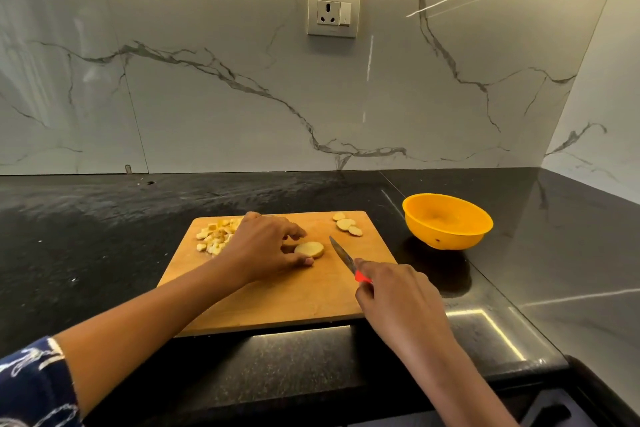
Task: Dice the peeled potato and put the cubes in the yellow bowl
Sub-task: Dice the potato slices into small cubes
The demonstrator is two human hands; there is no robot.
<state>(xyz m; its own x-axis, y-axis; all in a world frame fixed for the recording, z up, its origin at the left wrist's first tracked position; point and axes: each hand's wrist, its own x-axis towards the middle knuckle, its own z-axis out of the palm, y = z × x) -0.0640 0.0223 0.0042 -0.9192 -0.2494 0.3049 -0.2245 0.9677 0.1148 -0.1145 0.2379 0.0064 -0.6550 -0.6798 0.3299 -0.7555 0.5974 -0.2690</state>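
Observation:
A wooden cutting board lies on the black counter. My left hand holds a round potato slice flat on the board between thumb and fingers. My right hand grips a knife by its red handle, blade tip pointing toward the slice, just right of it. A pile of potato cubes sits at the board's far left corner, partly behind my left hand. Three more slices lie at the far right corner. The yellow bowl stands right of the board and looks empty.
The black counter runs to a marble wall with a power socket. A side wall closes the right end. The counter's front edge lies just below the board.

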